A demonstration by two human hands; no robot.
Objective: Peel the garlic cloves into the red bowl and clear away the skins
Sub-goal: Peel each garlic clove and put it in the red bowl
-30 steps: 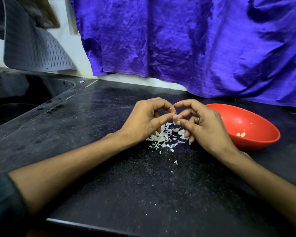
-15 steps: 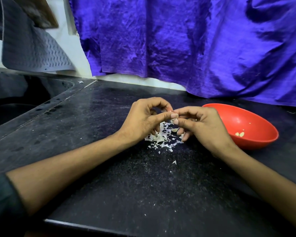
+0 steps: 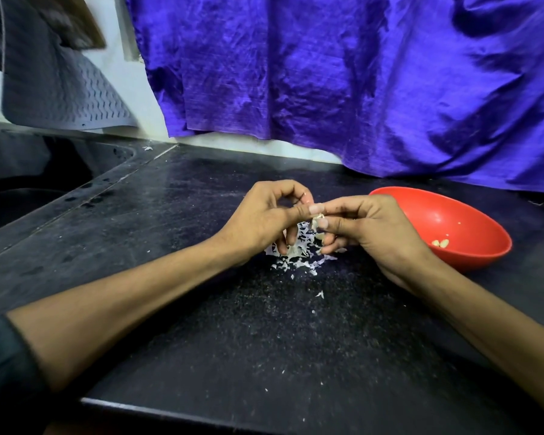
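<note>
Both hands meet above a pile of white garlic skins [image 3: 299, 257] on the black counter. My left hand [image 3: 264, 218] and my right hand [image 3: 368, 224] pinch one small garlic clove [image 3: 317, 220] between thumbs and fingertips, its skin partly loose. The red bowl [image 3: 471, 246] sits just right of my right hand and holds a few peeled cloves [image 3: 441, 243]. A pale clove-like piece [image 3: 320, 236] shows under the right fingers. What else lies under the hands is hidden.
The black stone counter [image 3: 264, 340] has stray skin flecks [image 3: 320, 294] toward its front edge. A dark sink [image 3: 29, 189] lies at the left. A purple cloth [image 3: 358, 73] hangs along the back wall, and a grey mat [image 3: 60, 89] leans at the back left.
The hands have drawn closer together, and the right hand's fingertips have shifted left onto the clove. The bowl and the skin pile have not moved.
</note>
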